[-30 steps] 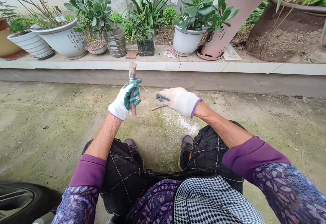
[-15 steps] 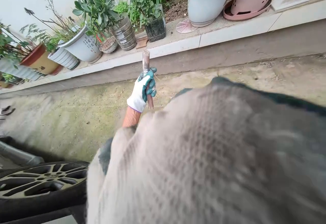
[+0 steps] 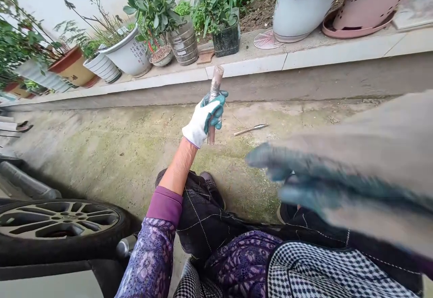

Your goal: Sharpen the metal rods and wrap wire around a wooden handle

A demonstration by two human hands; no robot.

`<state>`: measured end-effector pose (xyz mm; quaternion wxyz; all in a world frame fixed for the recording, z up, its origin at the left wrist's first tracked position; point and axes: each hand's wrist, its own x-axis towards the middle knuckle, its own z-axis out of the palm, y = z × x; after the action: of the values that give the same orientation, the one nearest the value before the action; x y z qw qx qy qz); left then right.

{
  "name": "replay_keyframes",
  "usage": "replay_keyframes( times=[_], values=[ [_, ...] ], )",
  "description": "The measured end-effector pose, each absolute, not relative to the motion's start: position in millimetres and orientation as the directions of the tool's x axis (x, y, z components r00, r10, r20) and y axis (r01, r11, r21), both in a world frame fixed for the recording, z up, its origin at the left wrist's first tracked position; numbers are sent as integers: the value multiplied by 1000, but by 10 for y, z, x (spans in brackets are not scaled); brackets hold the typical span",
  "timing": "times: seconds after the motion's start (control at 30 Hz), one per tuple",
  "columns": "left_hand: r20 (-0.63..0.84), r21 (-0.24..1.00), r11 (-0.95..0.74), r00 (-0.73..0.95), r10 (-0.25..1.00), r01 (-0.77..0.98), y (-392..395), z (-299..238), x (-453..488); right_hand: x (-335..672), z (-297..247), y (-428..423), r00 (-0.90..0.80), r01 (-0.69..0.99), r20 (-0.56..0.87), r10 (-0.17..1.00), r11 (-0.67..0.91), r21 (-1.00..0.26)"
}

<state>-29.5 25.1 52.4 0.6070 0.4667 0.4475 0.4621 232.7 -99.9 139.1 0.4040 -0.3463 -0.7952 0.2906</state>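
My left hand (image 3: 202,123), in a white glove with green coated fingers, is wrapped round a short brownish rod (image 3: 217,77). Silvery wire or tape circles the rod just above my fingers, and both its ends stick out of the fist. Large and close to the camera, my gloved right hand (image 3: 341,167) reaches in from the right side. Motion blurs it, but its green fingers point left, stretched out, and nothing shows in them. On the ground between the hands lies a thin stick-like tool (image 3: 251,129) with a metallic-looking end.
Potted plants stand along a tiled ledge (image 3: 179,79), among them a white pot (image 3: 304,13) and a pink pot (image 3: 368,6). A car wheel (image 3: 64,221) is at the lower left. My legs (image 3: 203,216) are below, over mossy concrete (image 3: 101,149).
The blurred glove that covered much of the view has moved right and away from the camera, uncovering the ground tool and my legs. My left hand still grips the rod.
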Motion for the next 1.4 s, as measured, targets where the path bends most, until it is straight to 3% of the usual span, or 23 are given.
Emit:
replay_keyframes(
  times=[0.1, 0.2, 0.37, 0.5, 0.6, 0.7, 0.8, 0.87, 0.93, 1.0, 1.07, 1.13, 1.3, 1.4],
  values=[
    [-100, 982, 127, 190, 977, -136, 259, 498, -298, 2359, 1539, -703, -625, 460, 309, 716, 659, -595],
    [-114, 987, 134, 202, 973, -89, 230, 517, -255, 2238, 1507, -312, -595, 455, 177, 784, 510, -730],
    [-147, 987, 156, 206, 968, -28, 174, 547, -165, 1906, 991, 317, -369, 356, 109, 923, 248, -901],
    [-132, 991, 132, 173, 976, 15, 146, 571, -125, 1745, 569, 541, -523, 192, -76, 849, 30, -981],
    [-118, 993, 113, 149, 982, 42, 138, 595, -115, 1750, 456, 492, -603, 165, -182, 777, -101, -981],
    [-112, 991, 100, 134, 985, 91, 173, 566, -132, 1823, 498, 351, -528, 247, -140, 838, -6, -969],
    [-90, 946, 62, 73, 993, 317, 260, 439, -161, 1872, 606, 166, -523, 432, -16, 852, 250, -866],
    [-51, 798, 2, 64, 997, 602, 321, 320, -161, 1878, 684, 48, -587, 602, -1, 810, 436, -669],
    [-53, 484, -74, 113, 992, 872, 352, 214, -131, 1889, 749, -10, -607, 742, -48, 793, 545, -391],
    [-111, 157, -176, 194, 975, 972, 340, 152, -74, 1936, 779, 39, -567, 821, -107, 817, 548, -164],
    [-195, 3, -295, 290, 937, 956, 291, 151, -6, 2025, 747, 197, -495, 869, -118, 861, 490, -71],
    [-238, 3, -390, 379, 894, 921, 232, 195, 54, 2127, 637, 412, -445, 893, -91, 891, 434, -124],
    [-195, 204, -433, 470, 861, 878, 176, 281, 61, 2187, 198, 775, -553, 736, -77, 829, 444, -511],
    [-83, 340, -372, 422, 903, 864, 245, 249, -49, 2058, 66, 742, -585, 692, -107, 804, 426, -583]
  ],
)
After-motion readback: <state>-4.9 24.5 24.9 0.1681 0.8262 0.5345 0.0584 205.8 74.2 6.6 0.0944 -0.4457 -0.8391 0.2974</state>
